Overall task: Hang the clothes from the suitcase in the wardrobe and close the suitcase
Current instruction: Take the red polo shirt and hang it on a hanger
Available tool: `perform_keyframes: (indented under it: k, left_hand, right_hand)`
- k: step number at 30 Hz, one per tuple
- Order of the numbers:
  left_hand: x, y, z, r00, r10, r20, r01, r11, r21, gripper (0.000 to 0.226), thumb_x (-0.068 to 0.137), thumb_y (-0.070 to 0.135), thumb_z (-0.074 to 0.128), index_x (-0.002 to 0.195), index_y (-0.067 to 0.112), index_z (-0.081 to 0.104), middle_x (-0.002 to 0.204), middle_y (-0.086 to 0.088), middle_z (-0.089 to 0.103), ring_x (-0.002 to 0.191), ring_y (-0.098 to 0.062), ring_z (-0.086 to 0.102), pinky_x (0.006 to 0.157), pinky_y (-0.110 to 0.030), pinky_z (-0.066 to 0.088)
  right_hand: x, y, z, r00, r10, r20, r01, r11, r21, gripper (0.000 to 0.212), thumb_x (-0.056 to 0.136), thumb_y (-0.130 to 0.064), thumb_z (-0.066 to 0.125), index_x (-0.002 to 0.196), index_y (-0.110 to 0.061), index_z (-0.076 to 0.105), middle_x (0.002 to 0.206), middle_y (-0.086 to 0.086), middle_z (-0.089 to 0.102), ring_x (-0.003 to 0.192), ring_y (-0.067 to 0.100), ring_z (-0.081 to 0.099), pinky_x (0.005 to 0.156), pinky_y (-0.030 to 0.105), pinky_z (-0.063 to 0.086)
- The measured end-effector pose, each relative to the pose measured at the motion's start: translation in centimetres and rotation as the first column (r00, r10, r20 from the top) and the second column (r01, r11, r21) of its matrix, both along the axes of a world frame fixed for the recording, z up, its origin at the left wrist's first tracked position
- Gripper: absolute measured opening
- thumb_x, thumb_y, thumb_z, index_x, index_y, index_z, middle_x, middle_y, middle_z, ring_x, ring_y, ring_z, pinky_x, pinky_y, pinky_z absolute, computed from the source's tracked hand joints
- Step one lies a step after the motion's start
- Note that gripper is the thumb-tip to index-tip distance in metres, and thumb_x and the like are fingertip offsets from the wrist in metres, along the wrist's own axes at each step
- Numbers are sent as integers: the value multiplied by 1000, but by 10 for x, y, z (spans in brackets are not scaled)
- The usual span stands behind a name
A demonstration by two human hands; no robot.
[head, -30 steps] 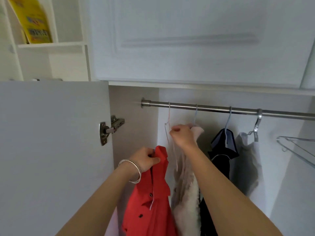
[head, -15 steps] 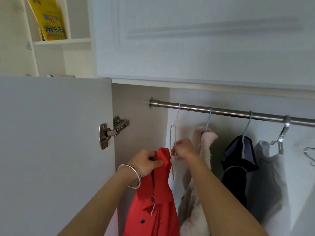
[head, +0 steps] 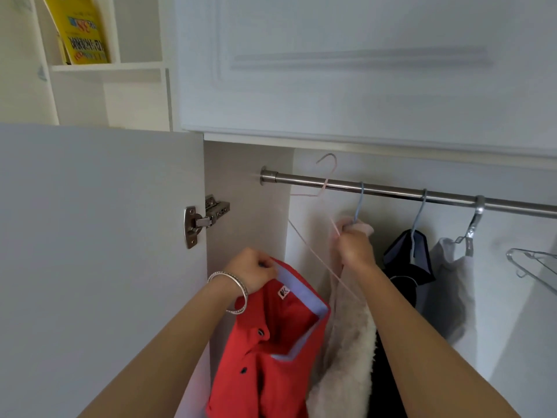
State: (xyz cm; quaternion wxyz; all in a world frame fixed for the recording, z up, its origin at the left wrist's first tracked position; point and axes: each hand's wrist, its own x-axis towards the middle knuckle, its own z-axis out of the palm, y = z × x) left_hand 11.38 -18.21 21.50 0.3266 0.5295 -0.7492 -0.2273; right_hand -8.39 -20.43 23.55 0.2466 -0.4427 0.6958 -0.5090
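Left hand: the left hand [head: 251,271], with a silver bangle [head: 233,292] on its wrist, grips the collar of the red shirt [head: 265,351] at about 7 o'clock in the view.
Red shirt: hangs from that grip in front of the open wardrobe door [head: 96,251]; its collar has a pale blue lining and dark buttons run down the front.
Right hand: the right hand [head: 354,247] is curled round a thin pink hanger [head: 316,260], holding it by one wire arm.
Pink hanger: tilted, its hook raised above the rail [head: 391,191] at about 12 o'clock, not resting on it.
Rail: carries a fluffy cream garment [head: 346,342] on a blue hanger, then toward 3 o'clock a dark garment [head: 410,267] and a white garment [head: 452,285].
Far right: bare metal hangers [head: 533,267].
Top left shelf: a yellow book [head: 81,28] at 11 o'clock.
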Motion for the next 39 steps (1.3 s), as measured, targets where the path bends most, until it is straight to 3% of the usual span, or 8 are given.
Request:
perform_keyframes:
  k: [4,7,11,15,20,24,29,39]
  left_hand:
    - [1,11,5,994,-82,76,82,997,9,30,82,-5,48,100,2,71,112,-16,68,104,-25,62,87,-22,45]
    - [6,17,6,992,-111,64,108,993,44,31,88,-2,46,111,5,67,123,-12,62,115,-24,57,94,-19,39]
    - [13,28,10,984,-163,77,159,986,50,38,88,-6,42,118,7,62,130,-12,58,124,-25,51,100,-19,36]
    - [15,37,9,987,-144,64,143,989,23,45,88,-8,36,124,9,56,132,-16,53,121,-27,51,75,0,35]
    - [23,44,9,990,9,142,-6,1000,-25,41,92,-1,36,130,6,48,138,-16,48,127,-29,46,97,-19,33]
    - [32,47,11,953,123,278,-107,992,-72,33,91,7,42,120,5,58,128,-19,57,120,-35,52,98,-32,41]
    - [42,52,14,941,172,290,-133,980,-151,31,90,5,43,113,7,65,120,-19,63,113,-35,56,94,-32,44]
    - [37,61,24,937,174,303,-93,960,-263,34,88,3,42,110,13,65,115,-16,66,107,-35,59,89,-34,48]
  right_hand:
    - [-18,31,-12,982,-81,-173,62,992,-109,36,96,-37,41,106,-9,63,105,16,63,93,32,58,75,29,38]
    - [-34,53,-26,974,-127,-186,90,977,-194,26,96,-22,46,101,-9,67,87,7,62,81,24,54,71,29,39]
    - [-47,82,-34,997,-5,82,23,974,-225,34,89,12,38,112,3,61,79,8,63,74,18,57,69,19,51]
    - [-44,109,-35,989,32,147,2,974,-227,38,84,14,47,113,-5,63,61,-1,63,65,9,52,55,6,43]
    - [-55,131,-46,996,-76,47,87,949,-304,8,85,-10,64,89,-11,72,85,5,68,85,16,61,88,28,47]
    - [-74,153,-52,983,-87,163,134,943,-305,6,80,-7,68,78,-9,74,63,-3,69,72,13,61,77,22,46]
    - [-89,167,-58,978,-76,196,132,948,-291,41,79,-6,69,45,-28,72,48,-14,64,72,17,55,78,25,44]
    - [-67,163,-36,989,69,130,-34,966,-258,33,82,-3,66,53,-19,70,45,-15,63,73,13,55,84,22,45]
